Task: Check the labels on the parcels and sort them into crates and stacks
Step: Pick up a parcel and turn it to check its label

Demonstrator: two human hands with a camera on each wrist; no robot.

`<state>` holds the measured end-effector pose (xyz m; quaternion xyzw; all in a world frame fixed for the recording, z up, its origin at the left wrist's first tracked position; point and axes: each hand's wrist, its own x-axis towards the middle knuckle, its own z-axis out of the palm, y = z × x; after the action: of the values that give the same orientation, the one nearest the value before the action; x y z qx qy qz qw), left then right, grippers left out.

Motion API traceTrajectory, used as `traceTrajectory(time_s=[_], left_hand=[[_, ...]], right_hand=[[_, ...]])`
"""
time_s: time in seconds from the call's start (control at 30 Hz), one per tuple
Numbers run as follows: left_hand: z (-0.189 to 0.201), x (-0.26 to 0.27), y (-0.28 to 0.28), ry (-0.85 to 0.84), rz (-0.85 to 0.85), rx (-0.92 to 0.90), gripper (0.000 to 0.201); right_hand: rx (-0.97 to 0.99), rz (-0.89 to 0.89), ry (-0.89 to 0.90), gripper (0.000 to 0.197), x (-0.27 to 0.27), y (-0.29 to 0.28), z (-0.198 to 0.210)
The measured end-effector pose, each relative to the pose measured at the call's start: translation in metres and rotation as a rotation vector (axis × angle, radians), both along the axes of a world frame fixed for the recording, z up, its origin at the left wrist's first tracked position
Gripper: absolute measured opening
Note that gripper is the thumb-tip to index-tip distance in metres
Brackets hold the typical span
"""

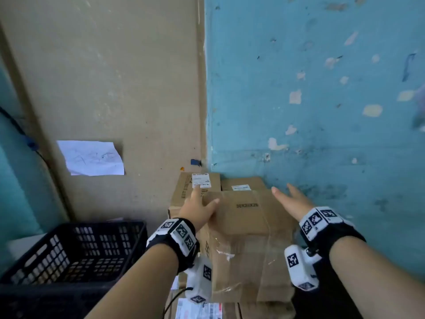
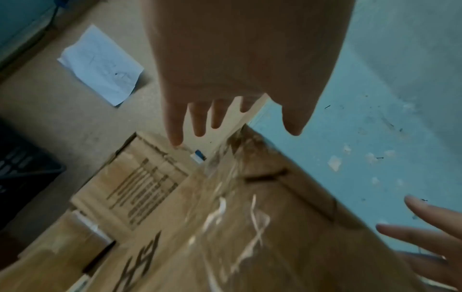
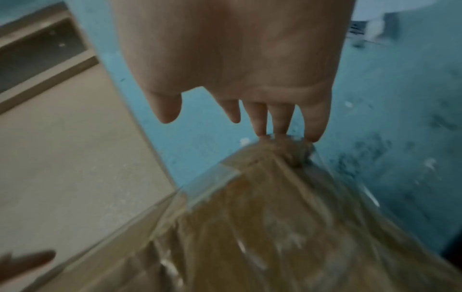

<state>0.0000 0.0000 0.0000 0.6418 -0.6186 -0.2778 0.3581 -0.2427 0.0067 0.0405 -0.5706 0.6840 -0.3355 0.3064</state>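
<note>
Your left hand [image 1: 198,209] sits just left of centre in the head view, fingers straight and spread, holding nothing; it reaches over the left top edge of the big cardboard box [image 1: 248,229] that fills the lower middle of the frame. Whether the palm actually touches the cardboard cannot be told. Your right hand [image 1: 291,202] is right of centre, also spread flat with nothing in its grasp, beside the box's right edge against the blue wall [image 1: 322,88].

The box is wrapped in clear tape (the shine shows best in the right wrist view), and small printed digits run across its top. In the right wrist view your fingertips [image 3: 280,128] come down to the far taped corner of the box [image 3: 287,217].

Behind it, toward the middle of the head view, stand two more boxes: a left one [image 1: 184,192] with a white label [image 1: 200,180] and a right one [image 1: 243,184] with a smaller label [image 1: 240,187].

A black crate [image 1: 76,252] occupies the lower left. A white sheet of paper [image 1: 90,158] is stuck to the beige wall at left centre. At the bottom edge, another labelled parcel [image 1: 197,309] peeks out.
</note>
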Motion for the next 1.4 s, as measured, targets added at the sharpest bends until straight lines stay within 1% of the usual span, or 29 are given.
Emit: traceTrajectory(time_s=[0.07, 0.17, 0.27, 0.3, 0.33, 0.4, 0.43, 0.53, 0.63, 0.67, 0.77, 0.8, 0.87, 0.93, 0.97, 1.07, 1.13, 1.2, 1.33, 1.4], left_hand=[[-0.006, -0.006, -0.001, 0.065, 0.009, 0.023, 0.078], [-0.013, -0.015, 0.005, 0.173, 0.040, 0.075, 0.080], [-0.018, -0.019, 0.005, 0.290, 0.084, 0.062, 0.074], [-0.020, -0.019, 0.005, 0.333, 0.092, 0.072, 0.071], [-0.021, -0.019, 0.006, 0.377, 0.094, 0.080, 0.068], [-0.025, -0.018, 0.006, 0.461, 0.097, 0.105, 0.066], [-0.026, -0.019, 0.006, 0.493, 0.097, 0.121, 0.065], [-0.027, -0.021, 0.008, 0.555, 0.103, 0.152, 0.064], [-0.025, -0.023, 0.010, 0.585, 0.111, 0.174, 0.067], [-0.025, -0.023, 0.011, 0.604, 0.104, 0.167, 0.066], [-0.021, -0.021, 0.014, 0.635, 0.088, 0.171, 0.064], [-0.019, -0.021, 0.017, 0.638, 0.080, 0.166, 0.061], [-0.014, -0.019, 0.022, 0.639, 0.080, 0.160, 0.060], [-0.009, -0.019, 0.028, 0.632, 0.065, 0.164, 0.065], [-0.007, -0.019, 0.031, 0.640, 0.050, 0.151, 0.064], [0.006, -0.019, 0.044, 0.682, -0.014, 0.121, 0.056], [0.015, -0.016, 0.051, 0.695, -0.032, 0.097, 0.060], [0.025, -0.014, 0.057, 0.695, -0.041, 0.053, 0.061], [0.051, -0.004, 0.070, 0.662, -0.068, -0.036, 0.047], [0.066, 0.005, 0.074, 0.679, -0.065, -0.074, 0.049]], right_hand=[[0.043, -0.046, -0.114, 0.073, -0.008, -0.004, -0.011], [0.112, -0.067, -0.204, 0.072, -0.014, -0.009, -0.033], [0.134, -0.103, -0.331, 0.062, -0.015, -0.012, -0.055], [0.145, -0.100, -0.384, 0.062, -0.016, -0.011, -0.062], [0.165, -0.090, -0.427, 0.067, -0.016, -0.009, -0.067], [0.186, -0.086, -0.502, 0.090, -0.018, -0.010, -0.081], [0.194, -0.095, -0.532, 0.097, -0.020, -0.013, -0.089], [0.180, -0.083, -0.578, 0.111, -0.030, -0.017, -0.105], [0.152, -0.023, -0.579, 0.119, -0.028, -0.006, -0.095], [0.161, -0.010, -0.585, 0.120, -0.023, 0.004, -0.085], [0.193, -0.014, -0.602, 0.111, -0.014, 0.022, -0.067], [0.198, -0.016, -0.595, 0.112, -0.013, 0.026, -0.065], [0.189, -0.014, -0.563, 0.121, -0.014, 0.031, -0.062], [0.152, -0.011, -0.557, 0.123, -0.016, 0.036, -0.057], [0.133, -0.011, -0.559, 0.124, -0.016, 0.039, -0.053], [0.060, -0.016, -0.562, 0.129, -0.018, 0.048, -0.040], [0.019, -0.001, -0.545, 0.126, -0.019, 0.053, -0.030], [-0.018, 0.015, -0.530, 0.128, -0.021, 0.057, -0.021], [-0.059, 0.018, -0.529, 0.131, -0.023, 0.062, 0.000], [-0.112, 0.024, -0.537, 0.128, -0.023, 0.066, 0.013]])
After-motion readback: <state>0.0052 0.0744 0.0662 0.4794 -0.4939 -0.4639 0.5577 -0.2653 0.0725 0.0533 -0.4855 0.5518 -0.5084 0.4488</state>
